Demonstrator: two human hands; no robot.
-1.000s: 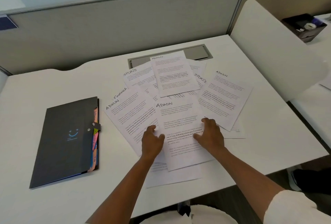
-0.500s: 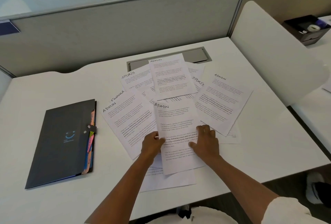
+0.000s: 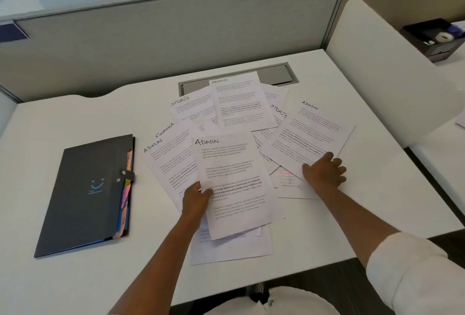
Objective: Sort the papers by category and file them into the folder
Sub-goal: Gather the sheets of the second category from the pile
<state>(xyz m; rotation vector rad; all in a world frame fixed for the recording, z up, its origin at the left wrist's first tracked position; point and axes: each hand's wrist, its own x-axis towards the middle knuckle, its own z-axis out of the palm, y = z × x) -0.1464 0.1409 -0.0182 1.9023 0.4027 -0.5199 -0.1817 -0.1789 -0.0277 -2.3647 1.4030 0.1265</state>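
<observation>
**deskjockey:** Over at the left of the frame, the dark folder (image 3: 85, 194) lies flat and closed on the white counter (image 3: 50, 126), colored tabs poking out its right edge, long axis running roughly bottom to top with a slight lean to the right. Well apart from the hands, nothing filed yet as far as I can tell.

**paperpusher:** Moving right, the left hand (image 3: 196, 200) has its grip pinched on the left edge of a sheet headed ADMIN (image 3: 234, 184), thumb on top. That sheet's long axis runs near-vertical in the frame, heading at the top, sitting over the other papers (image 3: 201, 111) fanned out center frame (SPORTS, FINANCE, more ADMIN).

**deskjockey:** And the right hand (image 3: 324, 172)?

**paperpusher:** Lower right of the pile, its grip is on the near corner of another ADMIN sheet (image 3: 309, 138), fingers curled at the edge. Can't tell if it's actually pinched or just pressed. That one is tilted, heading toward the upper right of the frame.

**deskjockey:** So my read: it's the sorting step, gathering the ADMIN pages.

**paperpusher:** Yeah. Next move probably calls for lifting that right sheet cleanly off the ones beneath and stacking it with the left one, headings aligned.
</observation>
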